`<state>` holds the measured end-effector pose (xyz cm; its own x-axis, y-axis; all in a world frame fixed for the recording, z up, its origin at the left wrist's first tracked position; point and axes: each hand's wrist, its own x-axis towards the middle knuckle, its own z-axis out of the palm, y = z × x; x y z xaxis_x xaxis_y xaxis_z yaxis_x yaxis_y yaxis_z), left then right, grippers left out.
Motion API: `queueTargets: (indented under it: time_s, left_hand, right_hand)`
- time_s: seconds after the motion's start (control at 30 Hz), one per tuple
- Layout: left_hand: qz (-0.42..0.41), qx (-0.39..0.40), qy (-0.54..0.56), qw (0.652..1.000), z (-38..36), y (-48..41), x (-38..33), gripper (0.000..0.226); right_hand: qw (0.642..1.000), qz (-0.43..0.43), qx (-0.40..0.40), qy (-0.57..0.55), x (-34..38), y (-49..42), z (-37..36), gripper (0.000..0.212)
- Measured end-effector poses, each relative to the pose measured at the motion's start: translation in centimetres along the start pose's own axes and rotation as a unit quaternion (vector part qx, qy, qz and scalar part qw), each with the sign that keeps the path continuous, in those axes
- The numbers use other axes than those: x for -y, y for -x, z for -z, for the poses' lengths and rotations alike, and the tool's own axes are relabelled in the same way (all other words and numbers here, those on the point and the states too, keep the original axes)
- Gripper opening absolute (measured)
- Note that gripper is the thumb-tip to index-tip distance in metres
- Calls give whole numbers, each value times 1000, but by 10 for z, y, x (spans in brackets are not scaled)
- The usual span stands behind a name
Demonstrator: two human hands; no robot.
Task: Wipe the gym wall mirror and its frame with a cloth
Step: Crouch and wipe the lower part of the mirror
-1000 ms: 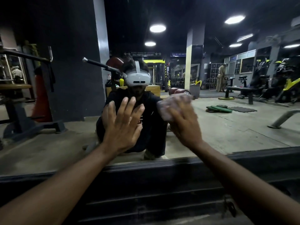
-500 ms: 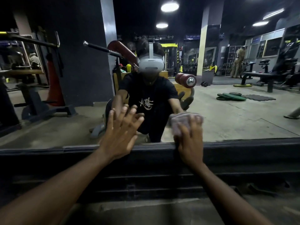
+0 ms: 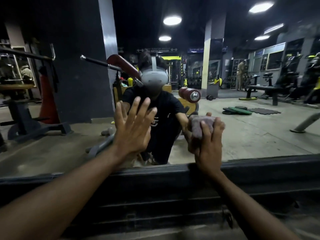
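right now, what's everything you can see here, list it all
mirror: one, on the wall ahead
frame: one, black, below the glass
cloth: one, pinkish grey, under the right hand
ceiling lights: several, white, reflected up top
roller pad: one, dark red, reflected mid glass
mats: a few, green, reflected at right
left hand: one, spread, at the glass
right hand: one, grips the cloth above the frame

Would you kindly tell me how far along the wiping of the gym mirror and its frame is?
Done: the mirror around the hands reflects clearly, though wiped areas cannot be told apart. In hand: the right hand holds the cloth against the lower glass just above the frame; the left hand is spread open at the glass. Left: the bottom frame looks dusty, with the cloth not on it.
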<state>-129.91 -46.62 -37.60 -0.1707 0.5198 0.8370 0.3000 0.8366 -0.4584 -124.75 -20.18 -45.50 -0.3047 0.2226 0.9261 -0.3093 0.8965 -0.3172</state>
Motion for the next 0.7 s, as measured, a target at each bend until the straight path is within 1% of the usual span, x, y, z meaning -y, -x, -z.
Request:
queueTargets:
  time_s: [0.07, 0.1, 0.13, 0.17, 0.23, 0.27, 0.3, 0.33, 0.37, 0.4, 0.43, 0.47, 0.5, 0.53, 0.6, 0.63, 0.67, 0.7]
  left_hand:
    - [25, -7, 11, 1000, 5, -28, 2, 73]
    - [30, -6, 17, 999, 6, -37, 0, 73]
    - [35, -4, 25, 999, 7, -42, -4, 72]
    - [35, -5, 32, 999, 8, -45, -6, 72]
    - [27, -5, 42, 999, 7, -44, -11, 75]
    - [17, -1, 45, 999, 6, -43, -13, 76]
    - [8, 5, 45, 999, 5, -42, -16, 78]
    - [2, 8, 44, 999, 5, -44, -18, 78]
    - [3, 10, 43, 999, 4, -45, -20, 78]
    - [9, 11, 44, 999, 4, -49, -21, 78]
    - [14, 8, 51, 999, 5, -50, -24, 77]
    - [18, 3, 60, 998, 6, -51, -27, 75]
    - [11, -6, 66, 998, 5, -53, -32, 74]
    - [1, -10, 67, 998, 4, -53, -36, 74]
    - [1, -14, 73, 997, 0, -55, -47, 76]
    - [11, -16, 81, 997, -1, -54, -50, 76]
    - [22, -18, 87, 996, -3, -55, -56, 76]
    - [32, -16, 89, 995, -4, -52, -61, 74]
  right_hand:
    - [997, -59, -54, -18, 29, -37, -2, 67]
    - [994, -82, -64, -39, 45, -57, -5, 64]
    - [994, -78, -56, -51, 59, -76, -5, 63]
    - [998, -36, -41, -38, 68, -91, -6, 64]
    - [994, 103, -1, 35, 59, -104, -6, 73]
    - [983, 169, 23, 74, 48, -108, 2, 72]
    - [974, 199, 40, 100, 32, -112, 11, 65]
    - [976, 183, 40, 110, 21, -118, 24, 61]
    - [987, 132, 18, 95, 13, -125, 35, 61]
    - [997, 39, -26, 66, 8, -135, 42, 63]
    - [995, -60, -78, 32, 7, -142, 43, 63]
    - [985, -127, -119, 20, 15, -146, 40, 63]
    - [979, -149, -137, 24, 24, -144, 34, 62]
    - [985, -112, -125, 31, 34, -137, 24, 62]
    - [997, 48, -39, 43, 41, -112, 10, 64]
    - [989, 136, 0, 65, 36, -99, 7, 70]
    - [975, 204, 22, 90, 23, -96, 12, 75]
    - [968, 229, 24, 102, 10, -99, 21, 74]
